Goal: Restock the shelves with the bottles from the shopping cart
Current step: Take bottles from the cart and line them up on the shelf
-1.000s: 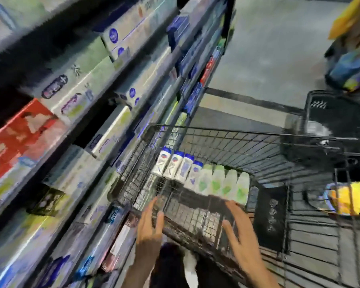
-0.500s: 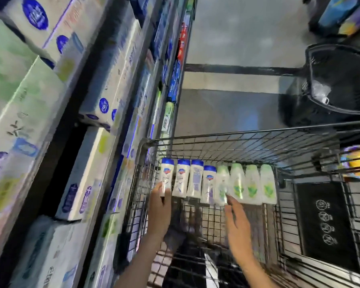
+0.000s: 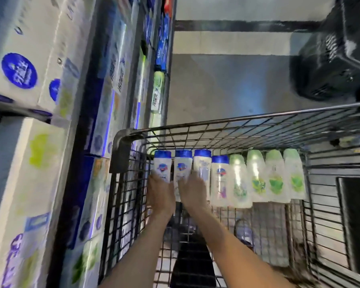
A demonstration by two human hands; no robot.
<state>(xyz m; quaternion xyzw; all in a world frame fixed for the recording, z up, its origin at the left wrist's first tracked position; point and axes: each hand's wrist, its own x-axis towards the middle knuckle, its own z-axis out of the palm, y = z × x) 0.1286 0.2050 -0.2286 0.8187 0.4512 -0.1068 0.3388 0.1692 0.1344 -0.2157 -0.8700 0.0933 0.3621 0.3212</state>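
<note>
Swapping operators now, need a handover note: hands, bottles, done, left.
Left hand: on the leftmost blue-capped bottle in the shopping cart; grip unclear through blur.
Right hand: over the second and third blue-capped bottles; grip also unclear.
Bottles: four blue-capped, then four green-capped, in one row against the cart's far wall.
Shelves: on the left, holding boxes.
Done: hands have reached the row; no bottle is lifted.
Left: all eight bottles to shelve.
</note>
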